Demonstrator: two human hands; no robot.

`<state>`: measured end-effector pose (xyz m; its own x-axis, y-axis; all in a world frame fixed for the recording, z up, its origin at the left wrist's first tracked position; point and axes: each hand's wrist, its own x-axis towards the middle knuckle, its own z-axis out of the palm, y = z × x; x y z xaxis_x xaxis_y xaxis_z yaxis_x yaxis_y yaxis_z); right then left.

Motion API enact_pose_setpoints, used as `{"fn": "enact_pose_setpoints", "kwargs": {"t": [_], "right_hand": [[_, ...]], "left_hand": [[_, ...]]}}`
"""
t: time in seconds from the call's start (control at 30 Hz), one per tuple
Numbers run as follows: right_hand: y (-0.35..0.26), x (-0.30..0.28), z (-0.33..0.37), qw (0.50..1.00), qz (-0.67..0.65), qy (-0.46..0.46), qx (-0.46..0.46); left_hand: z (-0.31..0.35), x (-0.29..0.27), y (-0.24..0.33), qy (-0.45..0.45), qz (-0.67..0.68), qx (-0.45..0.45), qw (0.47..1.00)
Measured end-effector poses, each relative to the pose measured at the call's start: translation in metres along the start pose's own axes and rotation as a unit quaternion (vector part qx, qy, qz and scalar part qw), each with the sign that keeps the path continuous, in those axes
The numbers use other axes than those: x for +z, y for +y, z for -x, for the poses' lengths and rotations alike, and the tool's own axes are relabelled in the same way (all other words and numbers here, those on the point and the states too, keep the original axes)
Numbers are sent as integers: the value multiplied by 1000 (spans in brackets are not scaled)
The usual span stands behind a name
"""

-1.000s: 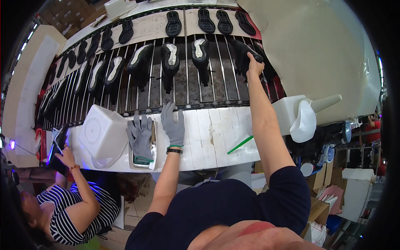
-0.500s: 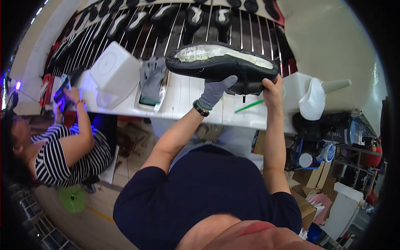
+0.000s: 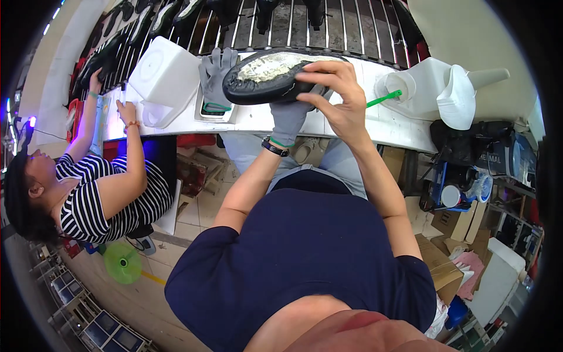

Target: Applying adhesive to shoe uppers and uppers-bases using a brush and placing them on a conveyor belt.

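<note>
My left hand, in a grey glove, is closed under a black shoe upper and holds it over the bench with its pale, rough underside turned up. My bare right hand is at the right part of the shoe upper. Its thumb and fingers are apart, with the fingertips at the edge of the underside; how firmly they touch it I cannot tell. The right end of the shoe upper is partly hidden behind that hand. Just right of my right hand, a green-handled tool leans at a white cup.
Grey gloves lie on a tray left of the shoe upper, beside a white plastic container. Beyond the white bench runs a roller rack with more shoe uppers. A co-worker sits at left, reaching to the rack.
The shoe upper has shifted left, and my left hand is now beneath it. My right hand has let go of its right end and moved onto its side. The co-worker has reached forward.
</note>
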<state>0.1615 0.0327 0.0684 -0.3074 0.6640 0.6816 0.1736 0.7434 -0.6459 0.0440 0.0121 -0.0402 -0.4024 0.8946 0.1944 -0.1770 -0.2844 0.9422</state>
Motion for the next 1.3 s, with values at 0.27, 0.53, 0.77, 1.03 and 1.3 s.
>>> {"fn": "enact_pose_setpoints", "kwargs": {"t": [0.27,0.53,0.77,1.03,1.3], "right_hand": [[-4,20,-2,998,-52,36,-1],[-14,15,7,999,27,-26,2],[-35,6,15,999,22,-41,-10],[-46,-44,45,975,-174,-107,86],[17,-108,124,884,174,-77,428]], "left_hand": [[5,-9,-11,8,172,-48,984],[4,-16,-34,-4,111,-30,993],[4,-24,-41,-19,351,-147,925],[-7,-12,19,22,-187,31,982],[11,-29,12,-30,-109,52,992]]}}
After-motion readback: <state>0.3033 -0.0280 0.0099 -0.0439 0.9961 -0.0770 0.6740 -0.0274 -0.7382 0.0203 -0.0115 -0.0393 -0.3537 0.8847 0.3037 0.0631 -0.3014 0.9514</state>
